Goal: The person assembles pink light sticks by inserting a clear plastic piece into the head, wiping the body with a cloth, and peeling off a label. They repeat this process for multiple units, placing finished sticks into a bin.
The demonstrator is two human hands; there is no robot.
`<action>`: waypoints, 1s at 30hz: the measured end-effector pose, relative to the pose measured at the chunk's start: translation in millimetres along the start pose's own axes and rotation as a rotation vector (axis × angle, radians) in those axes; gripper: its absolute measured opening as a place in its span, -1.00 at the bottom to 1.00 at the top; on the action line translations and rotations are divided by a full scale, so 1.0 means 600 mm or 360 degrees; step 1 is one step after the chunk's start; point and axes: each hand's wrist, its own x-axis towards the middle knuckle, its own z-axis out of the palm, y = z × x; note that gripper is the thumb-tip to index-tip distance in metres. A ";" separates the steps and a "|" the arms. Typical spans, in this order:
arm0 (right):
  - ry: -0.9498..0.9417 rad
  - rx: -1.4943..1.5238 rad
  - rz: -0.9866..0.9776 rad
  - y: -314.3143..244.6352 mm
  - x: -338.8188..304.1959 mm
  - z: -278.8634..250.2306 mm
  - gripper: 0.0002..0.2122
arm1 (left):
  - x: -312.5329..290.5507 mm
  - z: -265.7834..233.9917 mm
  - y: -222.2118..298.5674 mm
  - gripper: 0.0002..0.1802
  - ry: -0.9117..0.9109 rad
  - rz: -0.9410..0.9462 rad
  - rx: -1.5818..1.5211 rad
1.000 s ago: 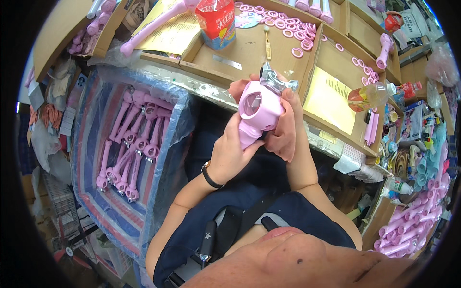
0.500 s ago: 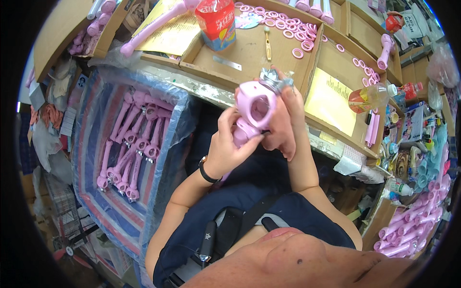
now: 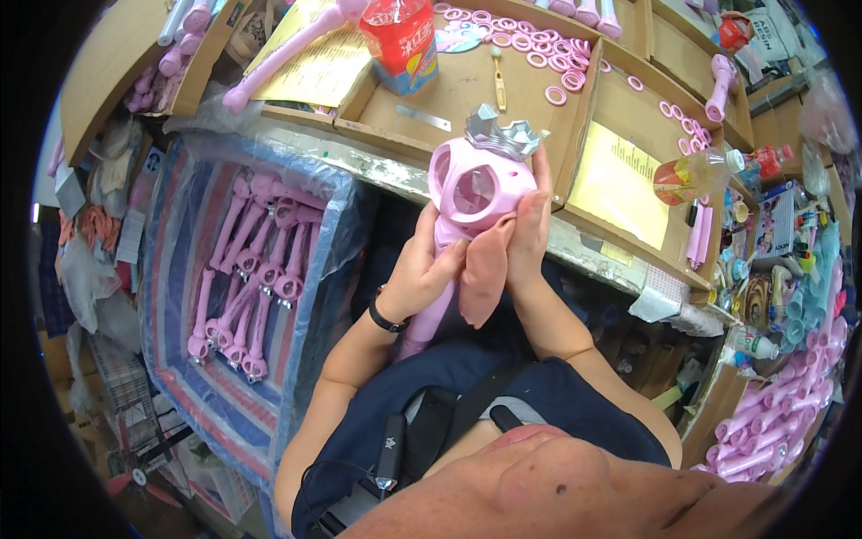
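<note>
A pink toy wand (image 3: 442, 190) stands upright in front of my body, its round head pierced by large oval windows and topped with a silver crown (image 3: 501, 135). My left hand (image 3: 426, 262) is closed around the wand's neck, just below the head; the handle runs down toward my lap. My right hand (image 3: 532, 235) pinches a salmon-coloured cloth (image 3: 485, 278) and supports the right side of the head, its fingers reaching up behind the crown. The cloth hangs below the head, and part of it is hidden in my right hand.
Left, a striped bag (image 3: 171, 269) holds several finished-looking pink wands. Ahead, a cardboard tray (image 3: 386, 112) carries pink rings (image 3: 561, 63), a small brush (image 3: 499, 81), a metal strip (image 3: 424, 118) and a red drink container (image 3: 400, 45). A bottle (image 3: 691, 175) lies tilted at right.
The wand's head has turned in my hands, and its crown now sits higher and in plain sight. My right hand has shifted slightly down, with the cloth hanging lower and further left.
</note>
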 end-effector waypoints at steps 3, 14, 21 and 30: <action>0.0038 -0.0126 0.0105 -0.025 0.029 0.000 -0.37 | 0.004 0.001 -0.003 -0.33 -0.0001 -0.0055 -0.0183; 0.0081 0.0206 0.0129 0.007 0.051 -0.027 -0.49 | 0.006 -0.008 -0.025 -0.30 -0.0561 -0.0623 -0.1302; -0.0090 -0.1007 -0.0274 0.007 0.071 -0.048 -0.65 | -0.002 -0.018 -0.060 -0.35 -0.0634 -0.0548 -0.1869; 0.0570 -0.1631 -0.1238 -0.052 0.322 -0.078 -0.73 | 0.032 -0.033 -0.028 -0.47 -0.0401 -0.0583 -0.1523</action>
